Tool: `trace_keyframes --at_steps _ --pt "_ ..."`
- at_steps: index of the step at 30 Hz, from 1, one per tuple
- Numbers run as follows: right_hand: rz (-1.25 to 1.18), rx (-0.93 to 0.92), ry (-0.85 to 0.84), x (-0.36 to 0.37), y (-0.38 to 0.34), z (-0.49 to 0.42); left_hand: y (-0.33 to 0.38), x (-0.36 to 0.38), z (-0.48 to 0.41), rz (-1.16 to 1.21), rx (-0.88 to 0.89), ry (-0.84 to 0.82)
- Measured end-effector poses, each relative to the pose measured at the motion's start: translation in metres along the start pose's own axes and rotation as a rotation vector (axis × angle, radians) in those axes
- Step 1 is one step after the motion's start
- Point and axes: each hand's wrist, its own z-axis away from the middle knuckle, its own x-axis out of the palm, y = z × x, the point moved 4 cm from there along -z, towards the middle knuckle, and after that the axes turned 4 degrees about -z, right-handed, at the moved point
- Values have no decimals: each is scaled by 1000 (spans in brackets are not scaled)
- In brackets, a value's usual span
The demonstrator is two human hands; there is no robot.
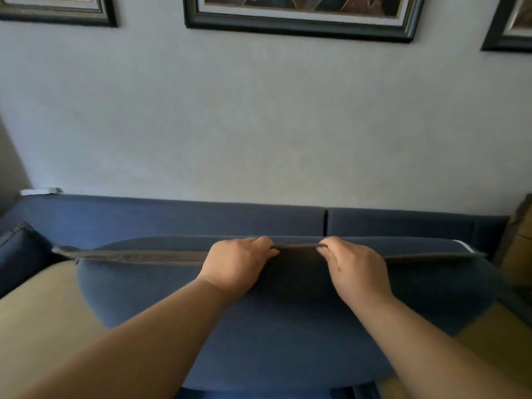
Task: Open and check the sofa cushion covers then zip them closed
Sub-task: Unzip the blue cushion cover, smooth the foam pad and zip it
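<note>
A large blue sofa cushion (288, 326) stands on edge in front of me, its upper edge turned up. Along that edge runs a grey-brown zipper strip (138, 257) from far left to far right. My left hand (237, 264) grips the strip near the middle, fingers curled over it. Close beside it on the right, my right hand (352, 266) pinches the same strip. Between the two hands the strip is pulled taut. The zipper slider is hidden; I cannot tell whether the zip is open or closed.
The blue sofa back (201, 217) lies behind the cushion against a grey wall with framed pictures (302, 15). A dark blue pillow (20, 249) sits at the left. Bare tan seat base (37, 312) shows left of the cushion. A brown object (518, 246) stands at the right edge.
</note>
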Motion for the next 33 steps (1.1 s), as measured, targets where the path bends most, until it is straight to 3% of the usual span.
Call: trace_keyframes --at_steps 6,11,16,19,23,26,33 --pt "46 -29 46 -27 -6 -33 1 -33 -24 -16 -66 117" --pt "82 64 -119 -9 9 -66 -13 -20 -58 -66 -198 -76" --pt "101 149 -373 72 44 -61 -34 66 -60 -77 -280 -319" --pt "66 135 -324 123 68 -71 -56 116 -74 -60 -345 -342" --pt "15 179 -442 204 116 -100 -89 196 -108 -94 -390 -404" --pt "-58 217 -415 262 147 -101 -103 257 -112 -96 -437 -411" --pt "-3 221 -459 364 179 -103 -149 359 -120 -84 -447 -542"
